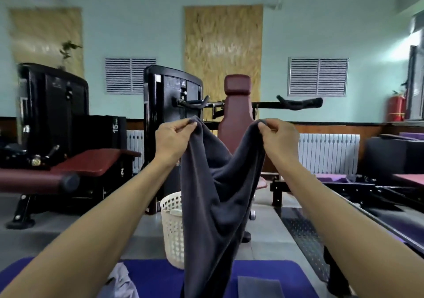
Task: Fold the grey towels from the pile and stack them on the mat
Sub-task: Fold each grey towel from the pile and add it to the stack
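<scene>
Two corners of grey towel (215,194) pinched high, one per hand: left hand (174,139), right hand (278,140). Middle sagging above blue mat (263,272). Risk: thin pinch slipping, corner dropping, fold going crooked.

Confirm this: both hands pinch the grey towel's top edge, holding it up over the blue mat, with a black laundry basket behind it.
Wrong in one respect: the laundry basket is white, not black, as the head view shows. The left hand and right hand do pinch the grey towel above the blue mat.
</scene>
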A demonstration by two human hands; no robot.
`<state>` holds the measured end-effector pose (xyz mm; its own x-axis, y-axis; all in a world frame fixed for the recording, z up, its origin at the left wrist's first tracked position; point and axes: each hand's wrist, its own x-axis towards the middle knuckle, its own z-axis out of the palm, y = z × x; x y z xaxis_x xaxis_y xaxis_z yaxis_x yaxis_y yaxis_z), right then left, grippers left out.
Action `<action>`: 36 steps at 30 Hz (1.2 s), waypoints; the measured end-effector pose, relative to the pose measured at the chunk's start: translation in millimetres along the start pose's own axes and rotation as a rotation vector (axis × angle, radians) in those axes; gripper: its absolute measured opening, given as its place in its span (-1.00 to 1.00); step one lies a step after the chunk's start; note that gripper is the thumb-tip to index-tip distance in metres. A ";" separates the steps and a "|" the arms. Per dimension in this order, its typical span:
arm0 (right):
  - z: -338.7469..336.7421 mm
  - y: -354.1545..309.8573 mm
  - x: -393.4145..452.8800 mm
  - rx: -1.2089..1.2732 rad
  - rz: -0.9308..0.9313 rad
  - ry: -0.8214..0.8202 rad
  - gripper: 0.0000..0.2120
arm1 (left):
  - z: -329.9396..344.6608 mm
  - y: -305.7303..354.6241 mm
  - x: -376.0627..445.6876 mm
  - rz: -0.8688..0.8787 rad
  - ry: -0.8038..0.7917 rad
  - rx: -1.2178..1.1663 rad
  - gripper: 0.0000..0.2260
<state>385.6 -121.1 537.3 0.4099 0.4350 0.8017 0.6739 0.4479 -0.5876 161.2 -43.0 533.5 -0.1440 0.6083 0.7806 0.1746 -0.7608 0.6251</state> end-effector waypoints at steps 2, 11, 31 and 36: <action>1.5 -3.7 7.2 0.011 0.020 0.014 -0.83 | 2.3 0.1 8.9 0.002 -0.008 -0.012 -0.79; 48.4 25.8 26.5 0.024 0.089 -0.124 -0.79 | 23.9 -53.1 38.7 0.009 -0.058 0.059 -0.85; 198.9 129.8 142.6 0.392 0.409 -0.064 -0.80 | 71.0 -177.1 195.8 -0.042 0.008 0.298 -0.80; 187.9 125.6 138.0 0.375 0.381 -0.083 -0.78 | 62.6 -174.5 192.8 -0.096 -0.010 0.209 -0.80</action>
<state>411.3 142.0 553.6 0.5224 0.6743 0.5219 0.2150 0.4880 -0.8459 164.0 221.2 575.2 -0.1606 0.6785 0.7168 0.3591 -0.6363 0.6828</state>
